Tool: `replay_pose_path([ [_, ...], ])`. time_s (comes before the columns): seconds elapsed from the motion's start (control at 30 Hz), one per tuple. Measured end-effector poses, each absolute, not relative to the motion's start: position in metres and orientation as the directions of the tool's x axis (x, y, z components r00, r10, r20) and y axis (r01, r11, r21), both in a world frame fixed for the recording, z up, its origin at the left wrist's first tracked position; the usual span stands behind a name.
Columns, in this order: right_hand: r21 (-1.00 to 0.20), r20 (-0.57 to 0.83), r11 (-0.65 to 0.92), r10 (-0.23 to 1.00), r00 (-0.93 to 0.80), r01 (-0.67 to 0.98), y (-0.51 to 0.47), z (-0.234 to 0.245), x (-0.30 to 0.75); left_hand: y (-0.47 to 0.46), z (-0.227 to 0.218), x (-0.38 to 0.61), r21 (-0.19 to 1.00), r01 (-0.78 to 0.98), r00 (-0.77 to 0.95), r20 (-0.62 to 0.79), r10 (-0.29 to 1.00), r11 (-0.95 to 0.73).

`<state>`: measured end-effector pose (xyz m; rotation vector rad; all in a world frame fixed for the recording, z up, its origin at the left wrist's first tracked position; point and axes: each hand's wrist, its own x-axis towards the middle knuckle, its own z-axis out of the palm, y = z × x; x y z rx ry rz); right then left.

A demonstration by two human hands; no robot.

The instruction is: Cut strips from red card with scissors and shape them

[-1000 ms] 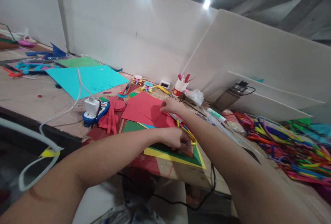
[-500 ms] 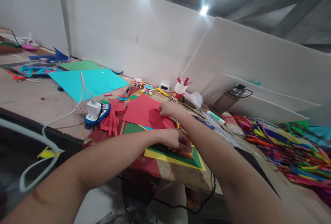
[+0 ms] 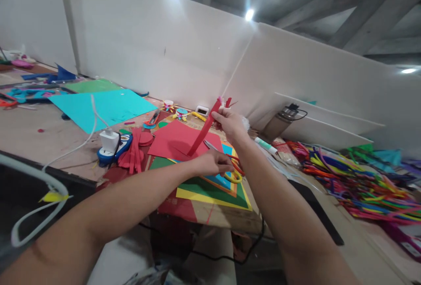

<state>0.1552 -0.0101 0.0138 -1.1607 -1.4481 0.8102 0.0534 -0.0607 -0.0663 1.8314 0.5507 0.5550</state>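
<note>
My right hand [image 3: 230,123] is raised above the table, pinching a long red paper strip [image 3: 204,129] that slants down toward the red paper sheets [image 3: 174,138]. My left hand [image 3: 213,165] rests lower, fingers closed on the handles of yellow and red scissors [image 3: 230,172]. The scissor blades point up and left toward the strip. Below lie stacked sheets of green [image 3: 210,188], yellow, orange and blue paper. More cut red strips [image 3: 133,151] lie to the left.
A white charger on a blue power strip [image 3: 110,144] sits at the left with a white cable. A large teal sheet [image 3: 101,105] lies behind it. A heap of coloured pipe cleaners [image 3: 358,184] covers the right. A paper cup [image 3: 223,105] and a bottle [image 3: 279,120] stand by the wall.
My right hand has lifted off the red sheet, raising a red strip into the air. My left hand has drawn the scissors slightly left, uncovering the blue and orange sheets.
</note>
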Motion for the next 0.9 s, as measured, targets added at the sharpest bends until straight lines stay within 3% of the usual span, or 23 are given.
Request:
replay_pose_path([
  [0.2,-0.936,0.346,0.35,0.9,0.264,0.036,-0.031,-0.005,0.198,-0.073,-0.046,0.045,0.85,-0.003,0.723,0.366,0.586,-0.527],
  [0.3,-0.929,0.334,0.37,0.872,0.358,-0.033,-0.039,-0.015,0.212,-0.067,-0.032,0.036,0.927,-0.169,0.551,0.37,0.748,-0.334],
  [0.4,-0.921,0.31,0.378,0.856,0.414,-0.092,-0.043,-0.024,0.22,-0.046,-0.022,0.024,0.882,-0.423,0.265,0.341,0.902,-0.209],
  [0.47,-0.923,0.306,0.372,0.867,0.393,-0.101,-0.044,-0.027,0.22,-0.031,-0.02,0.02,0.88,-0.444,0.22,0.288,0.932,-0.167],
  [0.57,-0.929,0.308,0.356,0.894,0.325,-0.098,-0.048,-0.029,0.211,-0.023,-0.023,0.022,0.934,-0.319,0.284,0.258,0.924,-0.163],
  [0.63,-0.933,0.313,0.349,0.91,0.273,-0.093,-0.051,-0.03,0.203,-0.026,-0.026,0.028,0.959,-0.22,0.447,0.26,0.856,-0.177],
  [0.73,-0.933,0.331,0.351,0.924,0.191,-0.077,-0.056,-0.03,0.193,-0.036,-0.03,0.033,0.963,-0.204,0.613,0.266,0.744,-0.176],
  [0.9,-0.928,0.339,0.36,0.922,0.187,-0.094,-0.057,-0.03,0.192,-0.039,-0.033,0.029,0.985,-0.174,0.638,0.127,0.76,-0.018],
])
